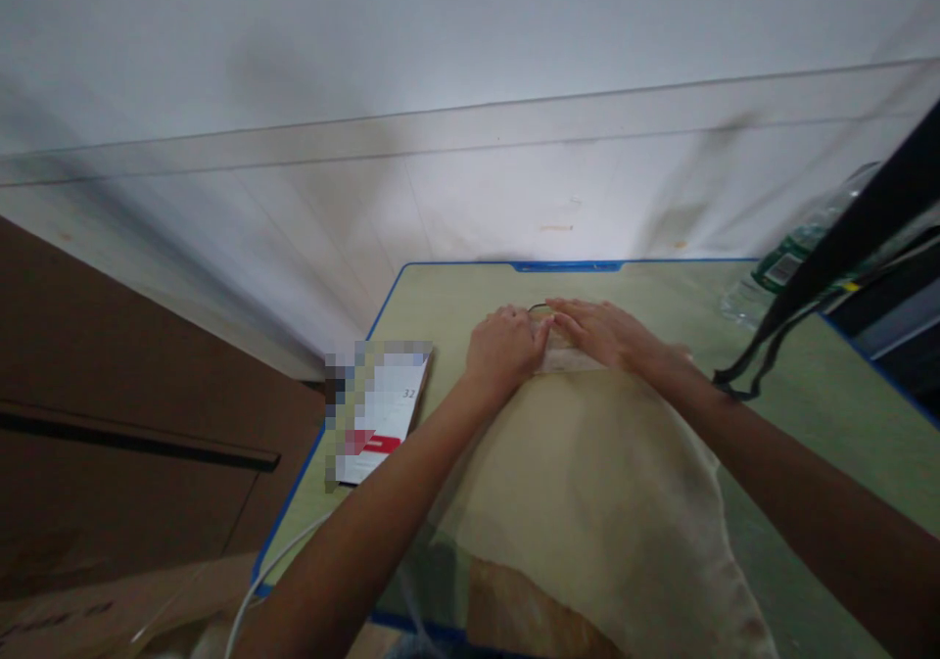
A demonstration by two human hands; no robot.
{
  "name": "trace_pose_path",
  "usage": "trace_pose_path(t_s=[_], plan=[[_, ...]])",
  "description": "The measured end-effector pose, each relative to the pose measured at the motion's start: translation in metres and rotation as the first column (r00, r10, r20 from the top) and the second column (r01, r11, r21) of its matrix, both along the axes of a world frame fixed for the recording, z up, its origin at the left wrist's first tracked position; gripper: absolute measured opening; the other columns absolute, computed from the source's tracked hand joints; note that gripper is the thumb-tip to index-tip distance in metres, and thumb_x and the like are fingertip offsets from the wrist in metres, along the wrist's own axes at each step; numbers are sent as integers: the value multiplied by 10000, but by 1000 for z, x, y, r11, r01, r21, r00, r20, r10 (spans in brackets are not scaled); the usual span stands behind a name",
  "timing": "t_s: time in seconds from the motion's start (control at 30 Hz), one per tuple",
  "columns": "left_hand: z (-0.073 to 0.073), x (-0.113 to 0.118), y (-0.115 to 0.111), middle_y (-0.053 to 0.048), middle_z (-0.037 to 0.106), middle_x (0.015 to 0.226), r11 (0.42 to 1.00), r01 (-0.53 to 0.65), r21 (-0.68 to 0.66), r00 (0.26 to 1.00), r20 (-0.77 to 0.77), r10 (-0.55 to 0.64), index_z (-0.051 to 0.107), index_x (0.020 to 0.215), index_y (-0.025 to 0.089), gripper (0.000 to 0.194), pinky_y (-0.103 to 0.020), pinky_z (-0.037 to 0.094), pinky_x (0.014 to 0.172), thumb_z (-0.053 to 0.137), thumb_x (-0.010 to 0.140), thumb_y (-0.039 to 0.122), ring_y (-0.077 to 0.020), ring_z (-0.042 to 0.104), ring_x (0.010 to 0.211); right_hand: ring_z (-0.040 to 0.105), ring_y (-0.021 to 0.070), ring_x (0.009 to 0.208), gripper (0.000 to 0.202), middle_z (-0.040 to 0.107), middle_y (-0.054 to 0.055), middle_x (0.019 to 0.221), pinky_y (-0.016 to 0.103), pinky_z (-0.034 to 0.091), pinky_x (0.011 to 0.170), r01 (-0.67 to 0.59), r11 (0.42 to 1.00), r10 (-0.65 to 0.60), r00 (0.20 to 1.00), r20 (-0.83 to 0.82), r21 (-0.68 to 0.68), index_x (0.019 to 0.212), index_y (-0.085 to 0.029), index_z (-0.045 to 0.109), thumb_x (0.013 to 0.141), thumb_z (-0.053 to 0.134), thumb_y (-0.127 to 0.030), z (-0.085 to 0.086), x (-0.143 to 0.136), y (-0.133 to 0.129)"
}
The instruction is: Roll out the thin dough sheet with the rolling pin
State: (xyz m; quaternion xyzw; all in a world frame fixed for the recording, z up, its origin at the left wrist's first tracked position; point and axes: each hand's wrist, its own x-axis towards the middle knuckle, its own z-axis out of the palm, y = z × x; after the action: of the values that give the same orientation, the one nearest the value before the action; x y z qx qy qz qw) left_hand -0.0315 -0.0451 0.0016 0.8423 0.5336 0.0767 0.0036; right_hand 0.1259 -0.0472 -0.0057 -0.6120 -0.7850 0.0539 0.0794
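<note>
Green bench [808, 424], blue-edged, set against white wall. Cream cloth [587, 483] spread lengthwise from near edge toward wall; far end pressed flat under left hand [505, 346] and right hand [602, 331], side by side, fingers [569, 324] extended, nothing gripped.

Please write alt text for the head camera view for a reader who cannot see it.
Two bare hands, left hand and right hand, press on the far end of a sheer cream cloth on a green table. A white booklet lies left; a plastic bottle lies right.
</note>
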Motion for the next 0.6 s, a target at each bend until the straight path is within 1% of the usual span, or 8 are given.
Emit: trace_pose_path(t_s=[0.07, 0.17, 0.23, 0.37, 0.5, 0.6], plan=[[1, 2, 11, -124, 685, 956, 999, -42, -19, 999, 7, 42, 657, 979, 128, 559, -327, 492, 759, 213, 978, 470, -232, 651, 892, 556, 203, 1167, 455, 599, 87, 1282, 312, 424, 951, 47, 999, -47, 999, 13, -8, 1285, -183, 541, 980, 245, -344, 3, -1, 9], [1, 6, 28, -138, 700, 908, 995, -104, -7, 994, 37, 104, 689, 934, 131, 556, -342, 497, 736, 235, 974, 449, -250, 669, 859, 654, 231, 960, 437, 697, 94, 1060, 317, 472, 777, 178, 984, -177, 981, 83, -2, 1133, -199, 620, 982, 250, -377, 8, -2, 19], [1, 9, 39, -145, 704, 908, 992, -129, 11, 990, 58, 128, 701, 928, 132, 542, -343, 498, 735, 243, 974, 416, -254, 673, 860, 669, 240, 880, 447, 707, 107, 969, 317, 464, 718, 270, 962, -272, 953, 133, 30, 1066, -192, 642, 983, 245, -381, 10, -4, 22], [-2, 13, 55, -135, 706, 914, 994, -104, 45, 993, 67, 101, 704, 931, 134, 451, -322, 501, 746, 292, 954, 318, -242, 674, 871, 665, 238, 851, 467, 700, 128, 944, 301, 441, 679, 364, 925, -378, 913, 157, 106, 1029, -179, 654, 983, 235, -381, 15, -8, 21], [-4, 12, 58, -148, 690, 968, 998, -58, 3, 998, 14, 58, 677, 977, 116, 411, -329, 503, 772, 290, 943, 251, -245, 662, 915, 662, 238, 843, 468, 700, 131, 924, 287, 412, 651, 410, 898, -431, 893, 134, 158, 1010, -170, 655, 982, 228, -360, 18, -10, 14], [-4, 7, 48, -148, 682, 993, 999, -28, -29, 1000, -14, 27, 661, 983, 108, 385, -333, 504, 787, 296, 941, 222, -243, 652, 939, 658, 228, 826, 468, 700, 129, 920, 284, 408, 651, 411, 894, -436, 891, 131, 180, 1004, -159, 651, 979, 221, -343, 16, -10, 8]])
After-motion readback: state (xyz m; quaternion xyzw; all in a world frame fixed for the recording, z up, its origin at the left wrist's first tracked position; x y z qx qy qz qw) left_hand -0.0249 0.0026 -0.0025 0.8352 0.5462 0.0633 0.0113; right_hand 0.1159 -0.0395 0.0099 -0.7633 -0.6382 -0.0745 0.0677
